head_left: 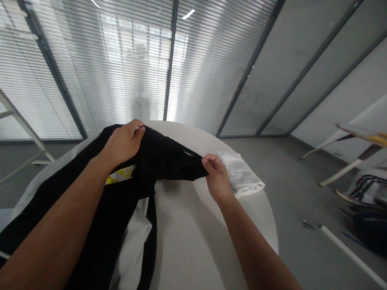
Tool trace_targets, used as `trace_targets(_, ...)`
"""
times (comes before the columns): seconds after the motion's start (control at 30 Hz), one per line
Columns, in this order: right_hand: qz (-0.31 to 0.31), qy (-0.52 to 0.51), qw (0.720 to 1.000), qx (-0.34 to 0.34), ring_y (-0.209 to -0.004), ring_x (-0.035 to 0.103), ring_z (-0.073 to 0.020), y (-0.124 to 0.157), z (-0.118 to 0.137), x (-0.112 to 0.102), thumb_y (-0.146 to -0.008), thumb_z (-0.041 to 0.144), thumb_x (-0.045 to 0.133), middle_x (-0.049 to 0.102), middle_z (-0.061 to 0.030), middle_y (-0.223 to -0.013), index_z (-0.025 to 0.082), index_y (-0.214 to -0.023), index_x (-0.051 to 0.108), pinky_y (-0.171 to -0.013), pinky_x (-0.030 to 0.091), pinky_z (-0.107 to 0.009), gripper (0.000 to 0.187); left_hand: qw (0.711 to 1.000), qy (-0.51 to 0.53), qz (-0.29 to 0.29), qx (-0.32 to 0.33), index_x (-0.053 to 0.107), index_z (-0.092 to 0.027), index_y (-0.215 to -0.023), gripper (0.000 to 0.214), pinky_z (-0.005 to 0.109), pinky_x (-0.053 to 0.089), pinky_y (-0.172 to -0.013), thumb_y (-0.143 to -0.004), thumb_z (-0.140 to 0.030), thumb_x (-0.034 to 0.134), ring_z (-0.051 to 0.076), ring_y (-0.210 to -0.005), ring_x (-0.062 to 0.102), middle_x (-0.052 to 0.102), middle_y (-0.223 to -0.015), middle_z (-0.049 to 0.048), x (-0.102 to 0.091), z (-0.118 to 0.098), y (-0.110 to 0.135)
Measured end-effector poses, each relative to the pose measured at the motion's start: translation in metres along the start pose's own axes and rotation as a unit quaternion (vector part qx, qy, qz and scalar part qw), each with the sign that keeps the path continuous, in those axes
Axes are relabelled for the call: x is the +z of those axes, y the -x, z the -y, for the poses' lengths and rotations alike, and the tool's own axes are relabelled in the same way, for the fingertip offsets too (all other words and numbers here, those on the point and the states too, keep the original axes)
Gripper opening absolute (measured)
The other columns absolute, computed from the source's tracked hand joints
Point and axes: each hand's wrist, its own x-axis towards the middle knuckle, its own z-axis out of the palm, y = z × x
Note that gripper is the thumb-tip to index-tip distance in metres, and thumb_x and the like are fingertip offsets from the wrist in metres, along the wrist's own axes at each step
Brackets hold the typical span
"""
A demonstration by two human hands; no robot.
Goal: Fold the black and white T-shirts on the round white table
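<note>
A black garment (pixel 107 214) with a white panel (pixel 135 238) lies over the left part of a round white table (pixel 186 242). My left hand (pixel 126 142) pinches its upper edge near the middle. My right hand (pixel 216 176) grips the far end of a short black section that is stretched between both hands and lifted off the tabletop. A small white mark shows on that section. Below my left hand, a yellow patch (pixel 120 175) with dark print shows through a gap in the cloth. The garment's exact kind is unclear.
A folded white cloth (pixel 241 173) lies on the table just beyond my right hand. A white metal frame (pixel 15 108) stands at left. At right are a wooden-topped table (pixel 365 134), dark bags (pixel 377 231) and a white pole (pixel 355 256) on the floor. Glass partitions with blinds rise behind.
</note>
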Motion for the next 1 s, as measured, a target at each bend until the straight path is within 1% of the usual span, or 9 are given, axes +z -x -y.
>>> trace_targets(0.1,0.069,0.026,0.997,-0.009,-0.080,0.057,-0.0166,0.004,-0.005,0.002,-0.075,0.037,0.067,0.059,0.0014,-0.086,0.024,-0.105,0.053,-0.074,0.044,-0.030,0.035,0.998,-0.049,-0.019,-0.028,0.061,-0.020,-0.109,0.036,0.035,0.045,-0.084,-0.095,-0.041,0.036,0.027,-0.092,0.063,0.069,-0.095,0.0086,0.000,0.003,0.001)
trace_targets(0.17,0.129,0.102,0.986,-0.034,-0.094,0.059,-0.0202,0.007,-0.013,0.004,-0.073,0.031,0.067,0.063,-0.0026,-0.101,0.024,-0.115,0.051,-0.084,0.045,-0.035,0.046,0.998,-0.044,-0.039,-0.023,0.061,-0.020,-0.108,0.036,0.035,0.045,-0.082,-0.095,-0.041,0.035,0.027,-0.091,0.063,0.069,-0.094,0.0086,0.000,0.003,0.001)
trace_targets(0.33,0.170,0.373,0.908,-0.081,-0.122,0.048,-0.0290,0.012,-0.032,0.006,-0.070,0.024,0.068,0.057,-0.0087,-0.130,0.024,-0.133,0.048,-0.103,0.033,-0.048,0.067,0.998,0.049,-0.044,0.024,0.062,-0.018,-0.099,0.034,0.031,0.045,-0.076,-0.094,-0.042,0.038,0.021,-0.080,0.060,0.066,-0.086,0.0053,-0.001,-0.003,0.001)
trace_targets(0.43,0.191,0.440,0.873,-0.090,-0.123,0.048,-0.0285,0.014,-0.034,0.006,-0.074,0.026,0.068,0.057,-0.0089,-0.130,0.025,-0.137,0.046,-0.105,0.031,-0.048,0.067,0.993,0.111,-0.035,0.016,0.061,-0.018,-0.094,0.032,0.028,0.044,-0.071,-0.093,-0.042,0.040,0.017,-0.073,0.056,0.063,-0.078,0.0021,-0.004,-0.007,0.002)
trace_targets(0.5,0.179,0.465,0.860,-0.107,-0.121,0.049,-0.0272,0.014,-0.033,0.005,-0.078,0.027,0.066,0.060,-0.0081,-0.126,0.026,-0.134,0.052,-0.106,0.030,-0.047,0.058,0.988,0.152,-0.018,0.016,0.060,-0.018,-0.090,0.032,0.026,0.043,-0.067,-0.093,-0.043,0.040,0.016,-0.069,0.054,0.060,-0.073,0.0000,-0.005,-0.010,0.004)
trace_targets(0.57,0.161,0.455,0.868,-0.117,-0.118,0.052,-0.0254,0.012,-0.033,0.004,-0.083,0.025,0.061,0.063,-0.0064,-0.119,0.028,-0.124,0.061,-0.106,0.029,-0.046,0.041,0.983,0.181,0.001,0.019,0.059,-0.018,-0.086,0.033,0.025,0.042,-0.064,-0.094,-0.044,0.039,0.015,-0.067,0.052,0.057,-0.070,-0.0011,-0.007,-0.014,0.006)
trace_targets(0.67,0.123,0.332,0.928,-0.119,-0.109,0.057,-0.0222,0.006,-0.031,0.003,-0.087,0.028,0.053,0.067,-0.0062,-0.111,0.024,-0.107,0.068,-0.101,0.037,-0.040,0.024,0.983,0.180,0.004,0.023,0.058,-0.018,-0.085,0.034,0.024,0.042,-0.065,-0.094,-0.044,0.038,0.014,-0.069,0.051,0.056,-0.071,-0.0011,-0.009,-0.014,0.007)
trace_targets(0.77,0.060,0.190,0.976,-0.088,-0.094,0.062,-0.0208,0.000,-0.023,0.001,-0.087,0.036,0.053,0.068,-0.0055,-0.097,0.018,-0.096,0.067,-0.089,0.045,-0.034,0.025,0.990,0.132,-0.028,0.031,0.059,-0.018,-0.088,0.033,0.026,0.043,-0.070,-0.095,-0.042,0.037,0.016,-0.073,0.053,0.059,-0.075,0.0005,-0.009,-0.005,0.002)
trace_targets(1.0,-0.094,0.073,0.991,-0.061,-0.070,0.054,-0.0154,-0.003,0.016,-0.021,-0.076,0.035,0.063,0.061,0.0021,-0.069,0.017,-0.076,0.065,-0.068,0.043,-0.027,0.018,0.999,-0.013,-0.047,-0.021,0.065,-0.020,-0.090,0.039,0.031,0.044,-0.078,-0.092,-0.051,0.041,0.022,-0.084,0.061,0.067,-0.085,0.0058,-0.014,0.021,-0.004)
